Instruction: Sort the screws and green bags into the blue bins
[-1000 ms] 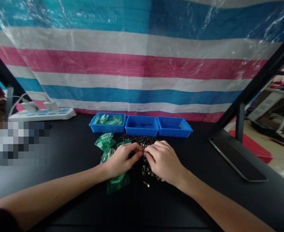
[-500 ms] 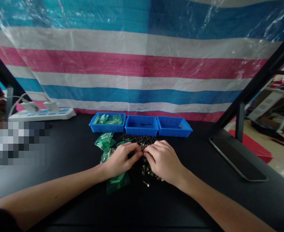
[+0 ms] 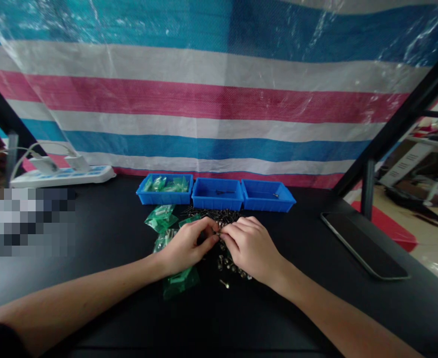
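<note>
My left hand and my right hand meet fingertip to fingertip above the heaps of small hardware. Both are closed in a pinch; what lies between the fingers is too small and covered to name. Behind the hands lies a pile of dark screws. Shiny small metal fittings show beneath and beside my right hand, and one loose metal piece lies nearer to me. Green plastic packets lie around my left hand, with another green packet below its wrist.
Three blue trays stand in a row: the left tray holds green packets, the middle tray dark screws, the right tray a small metal piece. A phone lies right; a power strip stands back left. Striped sheeting hangs behind.
The fingertips have shifted very slightly while staying together. The whole view has moved a little; trays, packets and hardware stay as they were.
</note>
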`<move>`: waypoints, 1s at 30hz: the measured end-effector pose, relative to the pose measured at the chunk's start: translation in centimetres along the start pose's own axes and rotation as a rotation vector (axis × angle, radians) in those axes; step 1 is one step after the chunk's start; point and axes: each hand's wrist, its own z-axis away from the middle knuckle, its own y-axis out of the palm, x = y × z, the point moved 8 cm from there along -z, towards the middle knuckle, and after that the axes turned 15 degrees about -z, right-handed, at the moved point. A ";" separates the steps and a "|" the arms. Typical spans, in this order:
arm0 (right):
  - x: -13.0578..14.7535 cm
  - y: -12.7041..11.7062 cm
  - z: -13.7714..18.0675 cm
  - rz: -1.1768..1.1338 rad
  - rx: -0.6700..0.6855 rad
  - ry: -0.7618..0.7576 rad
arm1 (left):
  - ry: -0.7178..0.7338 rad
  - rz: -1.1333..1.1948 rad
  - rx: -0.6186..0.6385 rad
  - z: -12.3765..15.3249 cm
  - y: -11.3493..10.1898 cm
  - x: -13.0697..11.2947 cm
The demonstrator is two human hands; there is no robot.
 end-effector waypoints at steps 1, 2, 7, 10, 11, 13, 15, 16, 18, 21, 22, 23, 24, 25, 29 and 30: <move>0.0 0.0 0.0 0.000 0.000 0.002 | -0.002 0.003 0.004 0.0 0.0 0.0; 0.0 0.0 0.0 -0.001 -0.001 0.003 | -0.002 0.008 0.006 0.0 0.0 0.0; 0.1 0.2 -0.1 -0.024 0.020 0.001 | 0.013 0.028 -0.019 0.1 -0.2 -0.2; 0.1 0.5 0.0 -0.034 0.055 0.003 | 0.024 0.035 -0.037 0.1 -0.4 -0.3; 0.1 0.5 0.0 -0.033 0.066 0.003 | 0.026 0.035 -0.037 0.1 -0.3 -0.4; 0.1 0.6 0.0 -0.026 0.080 0.003 | 0.027 0.032 -0.030 0.0 -0.3 -0.4; 0.1 0.7 0.0 -0.020 0.089 0.001 | 0.029 0.024 -0.029 0.0 -0.3 -0.5; 0.1 0.7 0.0 -0.016 0.092 0.001 | 0.032 0.020 -0.034 0.0 -0.3 -0.5; 0.1 0.8 0.0 -0.012 0.098 0.001 | 0.041 0.006 -0.049 0.0 -0.5 -0.6; 0.1 1.0 0.0 -0.005 0.099 0.002 | 0.055 -0.014 -0.065 0.1 -0.6 -0.6; 0.0 1.0 0.0 -0.002 0.100 0.003 | 0.057 -0.020 -0.072 0.1 -0.6 -0.6; 0.0 1.0 0.0 0.001 0.102 0.005 | 0.059 -0.023 -0.078 0.1 -0.7 -0.6; 0.0 1.0 0.0 0.004 0.104 0.008 | 0.058 -0.025 -0.086 0.1 -0.7 -0.5; 0.0 1.0 0.0 0.006 0.106 0.014 | 0.056 -0.024 -0.092 0.2 -0.8 -0.5; -0.2 1.1 0.0 0.007 0.113 0.038 | 0.062 -0.002 -0.104 0.2 -0.8 -0.6; -0.2 1.1 0.0 0.009 0.114 0.039 | 0.064 0.000 -0.107 0.2 -0.8 -0.6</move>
